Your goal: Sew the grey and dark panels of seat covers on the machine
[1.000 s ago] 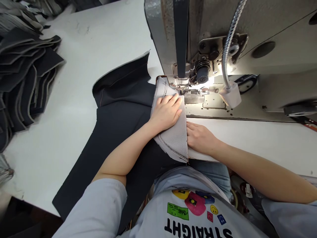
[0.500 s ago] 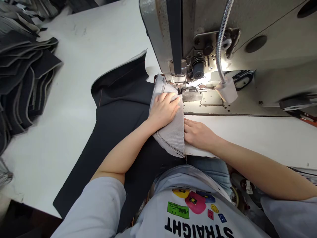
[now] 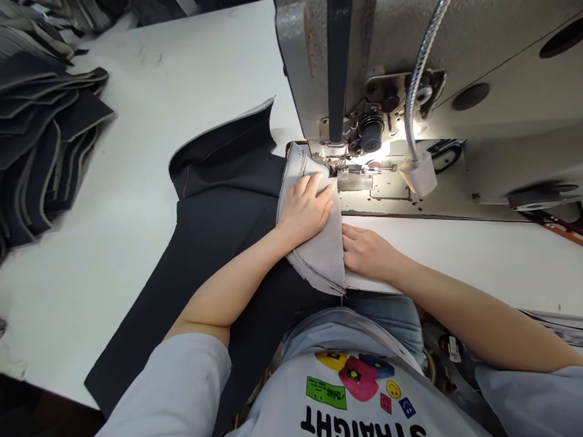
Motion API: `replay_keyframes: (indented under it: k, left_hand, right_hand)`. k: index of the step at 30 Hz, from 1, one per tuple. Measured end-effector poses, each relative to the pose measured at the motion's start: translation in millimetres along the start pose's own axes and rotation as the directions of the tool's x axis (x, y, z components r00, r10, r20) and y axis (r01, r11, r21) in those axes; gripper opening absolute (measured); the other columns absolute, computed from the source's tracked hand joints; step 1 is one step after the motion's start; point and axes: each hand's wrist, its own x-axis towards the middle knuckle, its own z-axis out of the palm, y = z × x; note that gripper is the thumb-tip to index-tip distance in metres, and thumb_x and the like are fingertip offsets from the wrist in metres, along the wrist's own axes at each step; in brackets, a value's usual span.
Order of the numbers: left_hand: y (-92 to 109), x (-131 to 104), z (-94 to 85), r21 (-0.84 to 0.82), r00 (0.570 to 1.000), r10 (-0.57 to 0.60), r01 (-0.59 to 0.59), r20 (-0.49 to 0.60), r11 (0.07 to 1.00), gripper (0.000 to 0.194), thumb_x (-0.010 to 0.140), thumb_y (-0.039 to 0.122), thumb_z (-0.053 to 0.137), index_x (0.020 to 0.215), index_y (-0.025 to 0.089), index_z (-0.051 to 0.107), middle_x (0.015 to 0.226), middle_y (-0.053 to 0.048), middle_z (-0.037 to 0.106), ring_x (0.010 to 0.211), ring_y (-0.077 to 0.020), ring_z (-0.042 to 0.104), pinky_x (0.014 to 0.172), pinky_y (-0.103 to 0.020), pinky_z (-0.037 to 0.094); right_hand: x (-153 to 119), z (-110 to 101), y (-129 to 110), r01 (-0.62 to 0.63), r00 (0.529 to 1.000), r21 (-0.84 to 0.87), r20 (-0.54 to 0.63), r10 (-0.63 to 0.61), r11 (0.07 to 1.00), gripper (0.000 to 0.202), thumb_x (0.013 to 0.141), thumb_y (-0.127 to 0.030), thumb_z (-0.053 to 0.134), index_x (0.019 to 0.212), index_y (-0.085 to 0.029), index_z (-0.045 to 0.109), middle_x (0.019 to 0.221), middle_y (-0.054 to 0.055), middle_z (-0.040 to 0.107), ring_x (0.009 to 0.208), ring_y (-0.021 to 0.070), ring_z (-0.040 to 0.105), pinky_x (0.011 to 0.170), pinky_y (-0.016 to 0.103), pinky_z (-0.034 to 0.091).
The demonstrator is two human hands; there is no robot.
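Observation:
A light grey mesh fabric panel (image 3: 319, 258) with stitched, curved edges lies on top of a large black fabric piece (image 3: 218, 227). Its upper end reaches the presser foot area of the sewing machine (image 3: 310, 73); the needle itself is too small to make out. My left hand (image 3: 306, 209) rests flat on the panel, fingers slightly apart, just in front of the foot. Along the panel's right edge, my right hand (image 3: 367, 252) has its fingers together, fingertips at or just under the fabric. Its thumb is hidden.
A stack of dark cut fabric pieces (image 3: 40, 139) sits at the left of the white table (image 3: 122, 127). From the machine's arm a flexible metal lamp neck (image 3: 416, 79) hangs down with a white lamp head (image 3: 419, 174). The table's front edge borders my lap.
The view has shifted slightly, so the machine and fabric appear a little lower and further right. Both hands keep nearly the same place on the grey panel.

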Motion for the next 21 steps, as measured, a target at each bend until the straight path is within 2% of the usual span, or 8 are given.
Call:
replay_keyframes:
  k: [6,11,15,18,21]
  left_hand:
    - [-10.5,15.0,3.2,0.006,0.999,0.028,-0.028,-0.023,1.000,0.042,0.100,0.028,0.041,0.135,0.021,0.063,0.151,-0.016,0.048,0.138,-0.0346,0.041,0.112,-0.053,0.038]
    - [-19.3,22.2,6.3,0.035,0.995,0.059,-0.056,-0.074,0.998,0.040,0.099,0.028,0.044,0.130,0.022,0.068,0.147,-0.015,0.053,0.137,-0.0348,0.044,0.111,-0.052,0.041]
    - [-26.9,17.4,6.3,0.056,0.979,0.164,-0.158,-0.122,0.986,0.040,0.098,0.027,0.043,0.126,0.020,0.070,0.141,-0.017,0.057,0.129,-0.0365,0.051,0.108,-0.053,0.044]
    - [-35.7,19.3,9.2,0.025,0.943,0.253,-0.254,-0.214,0.967,0.037,0.096,0.025,0.046,0.123,0.019,0.071,0.142,-0.018,0.055,0.129,-0.0386,0.053,0.110,-0.056,0.043]
    - [-43.3,23.0,13.1,0.030,0.924,0.271,-0.273,-0.271,0.962,0.045,0.090,0.027,0.056,0.134,0.038,0.063,0.155,-0.008,0.047,0.134,-0.0451,0.049,0.106,-0.067,0.042]
  right_hand:
    - [-4.0,7.3,1.1,-0.106,0.994,0.120,0.048,0.101,0.987,0.031,0.092,-0.004,0.048,0.089,-0.016,0.075,0.089,0.010,0.070,0.098,0.0216,0.064,0.096,0.038,0.058]
    - [-1.1,17.6,7.8,-0.154,0.987,0.182,0.074,0.143,0.971,0.028,0.096,-0.008,0.047,0.095,-0.015,0.075,0.102,0.013,0.072,0.109,0.0219,0.064,0.096,0.037,0.057]
    - [-4.7,8.8,3.5,-0.203,0.976,0.133,0.104,0.190,0.970,0.028,0.103,-0.018,0.046,0.113,-0.016,0.072,0.124,0.013,0.070,0.120,0.0204,0.062,0.102,0.037,0.053]
    - [-41.7,-5.4,-22.7,-0.344,0.939,0.040,0.028,0.343,0.938,0.031,0.104,-0.023,0.046,0.126,-0.022,0.068,0.143,0.012,0.061,0.130,0.0189,0.057,0.106,0.037,0.050]
    - [-111.9,-15.8,-75.4,-0.432,0.899,0.089,-0.038,0.436,0.898,0.029,0.100,-0.030,0.057,0.126,-0.027,0.069,0.141,0.007,0.063,0.130,0.0148,0.056,0.106,0.029,0.047]
